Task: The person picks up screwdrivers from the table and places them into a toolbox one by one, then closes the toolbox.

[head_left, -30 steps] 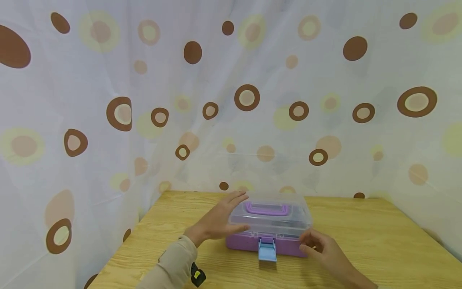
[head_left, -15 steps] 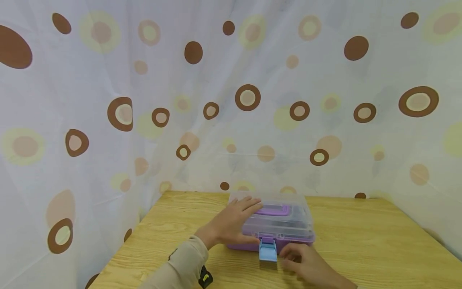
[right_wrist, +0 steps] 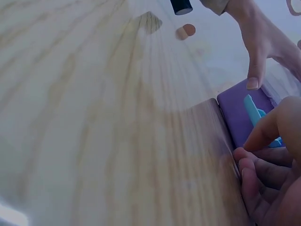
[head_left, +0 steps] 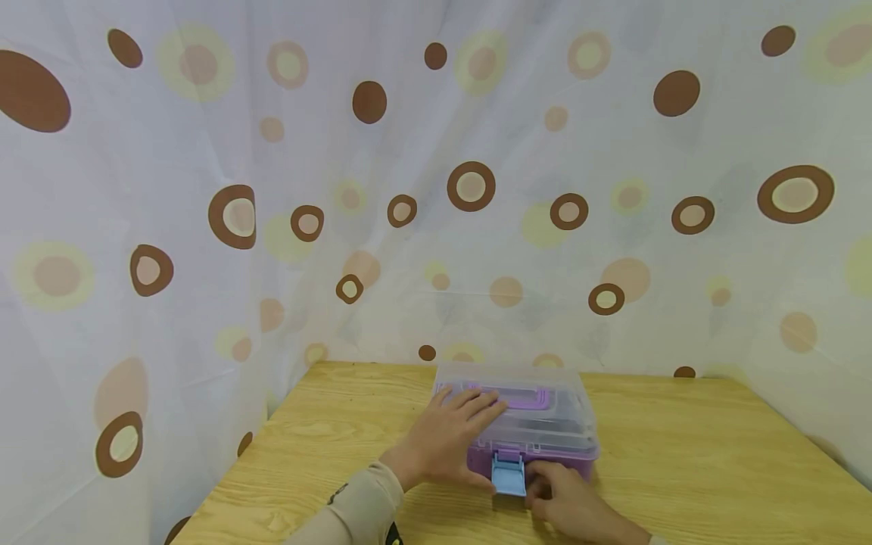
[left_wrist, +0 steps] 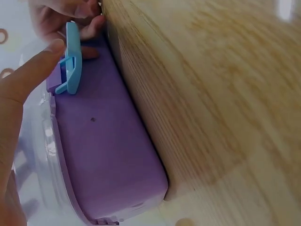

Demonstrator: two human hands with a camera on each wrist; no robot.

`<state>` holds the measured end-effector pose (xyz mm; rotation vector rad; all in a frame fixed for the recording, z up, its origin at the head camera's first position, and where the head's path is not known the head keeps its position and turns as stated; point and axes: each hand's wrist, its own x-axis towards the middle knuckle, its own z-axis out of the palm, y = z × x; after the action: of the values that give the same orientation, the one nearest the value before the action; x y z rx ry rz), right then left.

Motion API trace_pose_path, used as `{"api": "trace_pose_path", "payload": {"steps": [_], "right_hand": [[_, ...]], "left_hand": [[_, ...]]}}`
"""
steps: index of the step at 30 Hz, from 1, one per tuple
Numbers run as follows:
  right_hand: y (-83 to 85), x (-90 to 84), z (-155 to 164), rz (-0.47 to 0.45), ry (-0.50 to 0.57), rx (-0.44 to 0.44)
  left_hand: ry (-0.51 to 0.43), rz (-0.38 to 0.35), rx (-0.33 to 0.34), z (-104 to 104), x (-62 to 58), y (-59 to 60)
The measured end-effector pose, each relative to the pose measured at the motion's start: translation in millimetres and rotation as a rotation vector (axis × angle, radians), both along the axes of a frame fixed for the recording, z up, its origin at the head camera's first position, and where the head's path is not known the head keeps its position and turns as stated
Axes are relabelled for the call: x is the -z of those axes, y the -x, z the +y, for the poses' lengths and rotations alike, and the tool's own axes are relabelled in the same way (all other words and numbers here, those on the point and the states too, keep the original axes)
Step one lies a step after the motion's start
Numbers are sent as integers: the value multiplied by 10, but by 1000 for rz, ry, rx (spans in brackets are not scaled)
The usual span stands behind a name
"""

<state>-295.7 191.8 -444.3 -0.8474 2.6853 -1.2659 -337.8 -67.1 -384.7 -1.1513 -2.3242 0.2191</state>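
A purple box (head_left: 572,465) with a clear lid (head_left: 559,424) and a purple handle (head_left: 538,399) stands on the wooden table. Its light blue latch (head_left: 509,475) sticks out from the front. My left hand (head_left: 453,439) rests with spread fingers over the lid's left part, its thumb close to the latch. Just right of the latch, my right hand (head_left: 568,499) has loosely bent fingers against the box's front. In the left wrist view one finger of that hand lies along the purple wall beside the latch (left_wrist: 74,59). Whether it touches the latch is hard to tell.
The wooden table (head_left: 681,454) extends on both sides of the box. A white curtain (head_left: 518,151) with brown and yellow circles hangs behind and along the sides. A dark strap piece (head_left: 393,534) shows under the left sleeve.
My right hand has moved left from the box's right front corner to beside the latch. My left hand has shifted right across the lid, its thumb down toward the latch.
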Motion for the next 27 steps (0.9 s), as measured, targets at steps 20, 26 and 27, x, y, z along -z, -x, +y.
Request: {"api": "trace_pose_path", "payload": {"steps": [20, 26, 27], "right_hand": [[12, -38, 45, -106, 126, 11], [7, -50, 67, -102, 98, -12], [5, -49, 66, -106, 102, -13]], "left_hand": [[-58, -40, 14, 4, 1, -5], [-86, -106, 29, -6, -37, -16], [-87, -112, 28, -10, -42, -18]]}}
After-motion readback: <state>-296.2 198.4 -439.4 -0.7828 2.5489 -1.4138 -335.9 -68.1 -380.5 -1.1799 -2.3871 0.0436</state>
